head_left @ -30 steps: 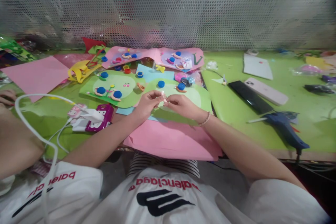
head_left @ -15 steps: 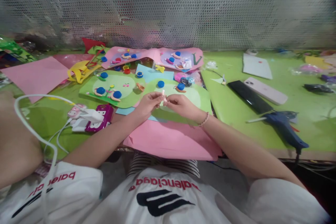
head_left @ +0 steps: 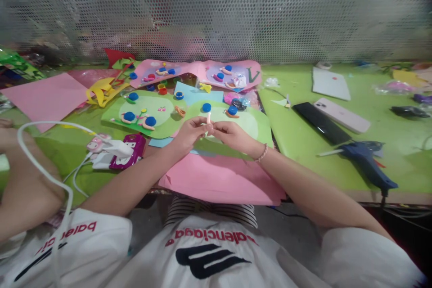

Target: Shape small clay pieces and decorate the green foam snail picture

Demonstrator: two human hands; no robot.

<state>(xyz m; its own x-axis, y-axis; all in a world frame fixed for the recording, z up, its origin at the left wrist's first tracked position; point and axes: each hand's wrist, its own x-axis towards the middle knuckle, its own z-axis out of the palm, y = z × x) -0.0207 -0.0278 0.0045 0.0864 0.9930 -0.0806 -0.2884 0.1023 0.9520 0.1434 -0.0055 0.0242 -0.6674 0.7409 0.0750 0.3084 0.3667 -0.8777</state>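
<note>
My left hand [head_left: 193, 132] and my right hand [head_left: 230, 135] meet above the green card [head_left: 251, 121], both closed on a small pale pink clay piece [head_left: 209, 118] that sticks up between the fingertips. Just beyond it a blue clay disc [head_left: 207, 107] lies on the card. To its right is a snail shape with a blue shell [head_left: 232, 111]. Several more blue-shelled figures, one of them a snail [head_left: 149, 122], sit on the card's left half. An orange-brown clay bit [head_left: 180, 111] lies near the middle fold.
Pink paper [head_left: 222, 180] lies at the front edge. Behind stands a decorated pink card [head_left: 192, 69]. On the right are a black phone [head_left: 320, 123], a pink phone [head_left: 341, 115] and a blue glue gun [head_left: 367, 166]. A purple power bank [head_left: 130, 150] and another person's arm [head_left: 30, 180] are left.
The pale piece now stands more upright between my fingertips, which have shifted slightly. At the left, the other person's arm has moved and shows more of itself.
</note>
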